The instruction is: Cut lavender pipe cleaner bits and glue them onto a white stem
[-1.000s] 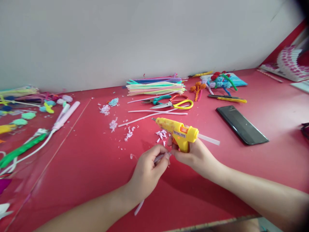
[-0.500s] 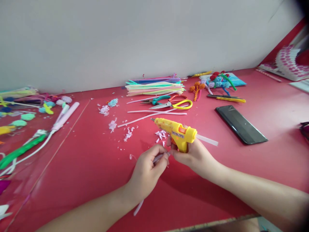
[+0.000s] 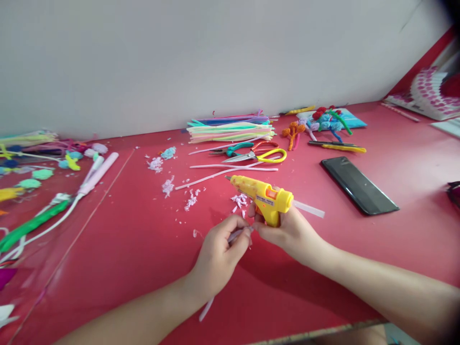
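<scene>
A yellow glue gun (image 3: 268, 194) is gripped in my right hand (image 3: 293, 235), its nozzle pointing left and a translucent glue stick (image 3: 308, 209) jutting from its back end. My left hand (image 3: 224, 249) pinches a pale lilac pipe cleaner (image 3: 206, 309), whose tail hangs out below the palm. The pinched end lies at my left fingertips, close to my right thumb; whether they touch I cannot tell. Small lilac clippings (image 3: 240, 200) lie just beyond the hands.
Scissors (image 3: 257, 155), pliers (image 3: 233, 149) and loose pipe cleaners lie ahead, before a pipe cleaner bundle (image 3: 232, 131). A phone (image 3: 358, 185) lies right, near tweezers (image 3: 338, 146) and fuzzy flowers (image 3: 325, 120). At left are a pink corded tool (image 3: 97, 173) and coloured craft pieces.
</scene>
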Demonstrator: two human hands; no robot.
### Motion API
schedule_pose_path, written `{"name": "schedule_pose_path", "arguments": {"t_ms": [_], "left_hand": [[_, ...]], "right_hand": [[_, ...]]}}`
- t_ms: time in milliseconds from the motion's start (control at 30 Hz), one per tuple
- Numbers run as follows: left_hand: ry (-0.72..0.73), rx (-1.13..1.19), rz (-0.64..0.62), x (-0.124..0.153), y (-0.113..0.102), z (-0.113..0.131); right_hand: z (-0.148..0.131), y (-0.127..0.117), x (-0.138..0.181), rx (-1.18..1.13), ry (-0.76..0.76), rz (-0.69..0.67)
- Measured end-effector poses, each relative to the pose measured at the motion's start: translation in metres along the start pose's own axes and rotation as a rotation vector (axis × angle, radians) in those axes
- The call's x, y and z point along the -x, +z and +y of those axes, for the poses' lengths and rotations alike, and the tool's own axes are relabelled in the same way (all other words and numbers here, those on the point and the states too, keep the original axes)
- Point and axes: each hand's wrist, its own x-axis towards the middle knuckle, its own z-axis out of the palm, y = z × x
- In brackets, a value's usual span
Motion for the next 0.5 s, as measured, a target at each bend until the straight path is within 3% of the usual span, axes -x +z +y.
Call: {"name": "schedule_pose_path", "arguments": {"t_ms": [200, 367, 500], "left_hand": [[-0.041, 0.135, -0.005, -0.003, -0.005, 0.006], [-0.13, 0.339, -0.078, -0.008, -0.009, 0.007], [-0.156, 0.324, -0.079, -0.009, -0.013, 0.008]], "right_hand": [[0.0, -0.013, -0.002, -0.038, -0.032, 0.164], [-0.001, -0.02, -0.006, -0.287, 0.027, 0.104], [-0.002, -0.021, -0.006, -0.335, 0.039, 0.058]]}}
